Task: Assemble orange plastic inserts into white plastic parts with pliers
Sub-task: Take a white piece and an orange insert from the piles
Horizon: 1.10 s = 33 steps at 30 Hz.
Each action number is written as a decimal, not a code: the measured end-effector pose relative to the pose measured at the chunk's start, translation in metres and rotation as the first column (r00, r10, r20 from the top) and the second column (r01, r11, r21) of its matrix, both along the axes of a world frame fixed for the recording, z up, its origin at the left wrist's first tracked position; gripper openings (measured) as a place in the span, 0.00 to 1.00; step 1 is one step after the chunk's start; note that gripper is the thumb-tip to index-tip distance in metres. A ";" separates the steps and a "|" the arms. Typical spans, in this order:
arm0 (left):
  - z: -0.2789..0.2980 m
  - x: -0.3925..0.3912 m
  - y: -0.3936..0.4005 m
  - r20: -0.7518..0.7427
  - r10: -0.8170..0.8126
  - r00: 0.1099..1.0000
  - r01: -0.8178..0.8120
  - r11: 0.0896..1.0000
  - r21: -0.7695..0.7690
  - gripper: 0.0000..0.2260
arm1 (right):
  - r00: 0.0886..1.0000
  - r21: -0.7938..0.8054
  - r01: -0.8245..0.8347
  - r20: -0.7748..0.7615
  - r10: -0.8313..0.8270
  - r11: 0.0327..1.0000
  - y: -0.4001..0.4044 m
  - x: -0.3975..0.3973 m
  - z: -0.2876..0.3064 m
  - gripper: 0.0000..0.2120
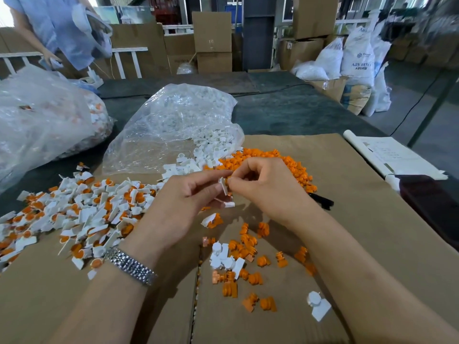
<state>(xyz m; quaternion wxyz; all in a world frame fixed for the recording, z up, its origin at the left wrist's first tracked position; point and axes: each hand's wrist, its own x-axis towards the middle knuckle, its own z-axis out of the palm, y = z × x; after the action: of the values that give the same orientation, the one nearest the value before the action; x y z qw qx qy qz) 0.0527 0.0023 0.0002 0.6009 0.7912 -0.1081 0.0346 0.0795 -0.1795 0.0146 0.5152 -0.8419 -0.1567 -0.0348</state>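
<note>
Between the two hands, above the cardboard-covered surface (pixel 347 194), a white part (pixel 224 186) stands roughly upright, pinched by the left hand (pixel 183 204) and the right hand (pixel 268 187), whose fingertips meet on it.

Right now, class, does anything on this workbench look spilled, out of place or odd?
White parts spill from the open mouth of the clear bag into the orange insert pile, so the two heaps mix. The pliers lie unused behind the right hand; both hands work the white part bare.
</note>
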 end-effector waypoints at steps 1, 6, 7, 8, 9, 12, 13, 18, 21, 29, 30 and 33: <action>0.000 0.001 0.001 0.009 0.015 1.000 -0.015 1.000 0.000 0.12 | 1.000 0.019 -0.009 0.004 0.009 1.000 -0.001 0.000 0.001 0.04; 0.004 0.007 0.007 -0.147 -0.110 0.983 0.017 0.853 -0.522 0.11 | 0.986 0.114 -0.166 0.002 0.167 0.979 -0.011 -0.001 0.007 0.10; 0.004 0.007 0.008 -0.157 -0.144 0.977 0.026 0.811 -0.585 0.10 | 0.982 0.127 -0.191 0.015 0.190 0.973 -0.013 -0.001 0.008 0.13; 0.004 0.008 0.008 -0.160 -0.171 0.972 0.038 0.789 -0.614 0.09 | 0.978 0.143 -0.209 0.036 0.206 0.967 -0.013 -0.001 0.009 0.15; 0.004 0.008 0.009 -0.156 -0.194 0.969 0.056 0.781 -0.622 0.08 | 0.975 0.157 -0.221 0.064 0.213 0.963 -0.013 -0.001 0.009 0.17; 0.005 0.006 0.008 -0.137 -0.229 0.964 0.100 0.787 -0.609 0.09 | 0.968 0.186 -0.237 0.130 0.215 0.954 -0.010 -0.003 0.011 0.16; 0.005 0.006 0.007 -0.135 -0.229 0.964 0.102 0.788 -0.607 0.08 | 0.967 0.193 -0.237 0.143 0.212 0.952 -0.009 -0.003 0.011 0.14; 0.007 0.005 0.005 -0.153 -0.195 0.969 0.064 0.793 -0.606 0.10 | 0.956 0.123 -0.204 0.238 0.171 0.971 -0.007 -0.005 0.011 0.11; 0.008 0.004 0.006 -0.163 -0.187 0.969 0.052 0.797 -0.602 0.10 | 0.950 0.107 -0.199 0.264 0.165 0.974 -0.006 -0.007 0.012 0.11; 0.010 0.004 0.006 -0.157 -0.193 0.968 0.057 0.787 -0.614 0.10 | 0.952 0.089 -0.183 0.264 0.154 0.979 -0.003 -0.007 0.008 0.14; 0.010 0.004 0.006 -0.162 -0.193 0.968 0.053 0.785 -0.618 0.10 | 0.950 0.075 -0.174 0.275 0.147 0.982 -0.003 -0.007 0.007 0.13; 0.010 0.003 0.005 -0.168 -0.185 0.968 0.047 0.796 -0.603 0.11 | 0.938 0.025 -0.135 0.325 0.120 0.990 -0.002 -0.005 0.004 0.10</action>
<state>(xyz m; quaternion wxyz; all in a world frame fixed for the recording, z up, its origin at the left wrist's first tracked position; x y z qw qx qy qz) 0.0561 0.0078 0.0107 0.8275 0.5536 -0.0738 -0.0577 0.0741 -0.1811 0.0190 0.5032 -0.8007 -0.2923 -0.1421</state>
